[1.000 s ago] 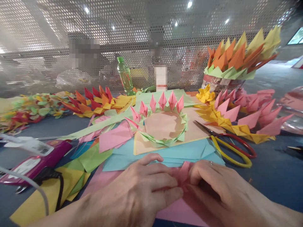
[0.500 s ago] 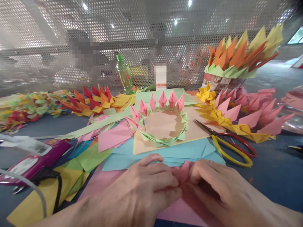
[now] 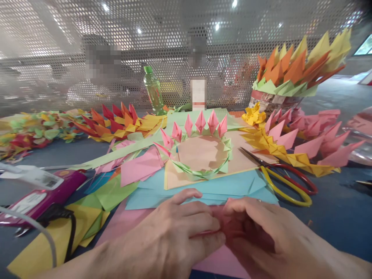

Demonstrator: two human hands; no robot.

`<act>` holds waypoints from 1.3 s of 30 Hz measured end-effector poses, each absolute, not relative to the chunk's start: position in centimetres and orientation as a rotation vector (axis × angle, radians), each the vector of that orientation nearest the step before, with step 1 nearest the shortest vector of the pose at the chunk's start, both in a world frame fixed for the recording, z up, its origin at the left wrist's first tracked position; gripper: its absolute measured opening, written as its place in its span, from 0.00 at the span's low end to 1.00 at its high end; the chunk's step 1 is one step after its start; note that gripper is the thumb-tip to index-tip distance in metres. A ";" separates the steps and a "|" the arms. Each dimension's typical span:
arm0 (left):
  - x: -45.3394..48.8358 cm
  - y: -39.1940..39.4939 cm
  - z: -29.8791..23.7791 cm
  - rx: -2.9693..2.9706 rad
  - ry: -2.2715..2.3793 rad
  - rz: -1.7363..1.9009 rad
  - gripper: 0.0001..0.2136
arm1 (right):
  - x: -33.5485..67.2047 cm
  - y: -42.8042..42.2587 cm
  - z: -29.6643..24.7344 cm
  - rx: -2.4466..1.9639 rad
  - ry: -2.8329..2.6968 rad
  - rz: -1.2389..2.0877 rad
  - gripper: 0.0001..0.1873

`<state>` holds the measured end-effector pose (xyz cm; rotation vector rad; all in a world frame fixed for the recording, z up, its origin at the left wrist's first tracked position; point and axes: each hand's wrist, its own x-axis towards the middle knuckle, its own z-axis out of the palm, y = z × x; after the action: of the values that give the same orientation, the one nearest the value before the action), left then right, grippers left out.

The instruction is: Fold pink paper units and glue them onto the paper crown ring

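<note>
Low in front of me, my left hand point(image 3: 174, 228) has its fingers bent round a small piece of pink paper point(image 3: 218, 210), mostly hidden by both hands. My right hand point(image 3: 261, 228) curls in from the other side, thumb and fingers closed on the same paper. Under both hands lies a larger pink sheet point(image 3: 223, 261). Just beyond it are stacked light blue sheets point(image 3: 200, 190). Farther back, a green folded-paper ring point(image 3: 203, 173) rests on a peach sheet point(image 3: 197, 151), with several pink folded petals point(image 3: 200, 122) standing along its back and left side.
Scissors point(image 3: 286, 182) with red and yellow handles lie right of the ring. A purple power strip point(image 3: 55, 193) with cables sits left. Pink petals on yellow paper point(image 3: 314, 145), a tall orange-and-yellow paper piece point(image 3: 286, 73), and a green bottle point(image 3: 153, 93) stand behind. A perforated metal screen point(image 3: 226, 42) closes the back.
My right hand's fingers have shifted on the pink paper and curled over it, so less of it shows. My left hand stays almost in place. The view has moved slightly.
</note>
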<state>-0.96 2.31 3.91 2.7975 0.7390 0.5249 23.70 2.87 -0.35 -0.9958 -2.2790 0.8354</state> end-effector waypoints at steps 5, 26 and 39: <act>-1.0 2.3 4.0 2.787 0.784 0.523 0.12 | 24.0 3.7 -1.0 -0.864 -2.354 0.709 0.08; -1.1 2.2 3.7 2.844 0.753 0.598 0.12 | 23.8 3.4 -0.7 -0.879 -2.412 0.426 0.12; -1.1 2.4 3.8 2.833 0.760 0.503 0.12 | 24.0 3.7 -0.5 -0.816 -2.396 0.589 0.10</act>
<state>-1.14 2.41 3.82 2.8334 0.7596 0.5034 24.03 3.74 -0.52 -0.8161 -2.3962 0.5890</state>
